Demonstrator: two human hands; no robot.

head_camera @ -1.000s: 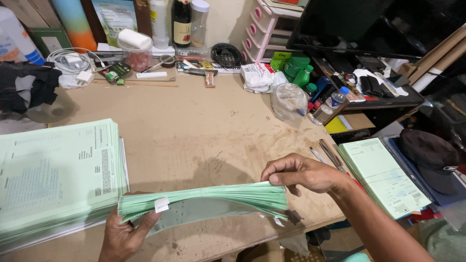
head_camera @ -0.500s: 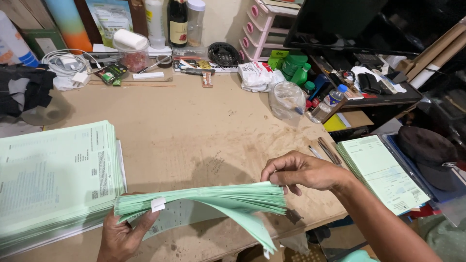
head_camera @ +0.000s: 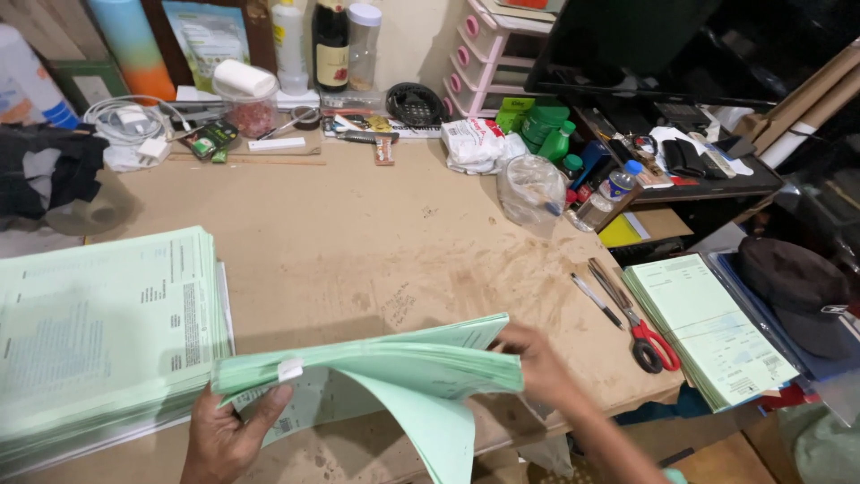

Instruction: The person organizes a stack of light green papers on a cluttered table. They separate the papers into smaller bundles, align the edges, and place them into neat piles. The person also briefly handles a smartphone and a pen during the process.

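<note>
1. I'm looking down on a wide brown table (head_camera: 358, 242), worn and scuffed, pushed against a wall crowded with bottles, cables and a small pink drawer unit (head_camera: 488, 54).
2. A tall stack of green forms (head_camera: 98, 332) fills the table's left side.
3. On my right, off the table's edge, a second pile of green forms (head_camera: 708, 327) lies beside a dark cap (head_camera: 793, 287).
4. At the near edge I hold a green bundle of sheets (head_camera: 385, 372) just above the table, with some sheets curling down off its front.
5. My left hand (head_camera: 224, 435) grips the bundle's left end from below, thumb up on its edge.
6. My right hand (head_camera: 537, 367) pinches its right end, fingers closed.
7. Red-handled scissors (head_camera: 640, 327) and a pen (head_camera: 596, 300) lie near the right corner.
</note>
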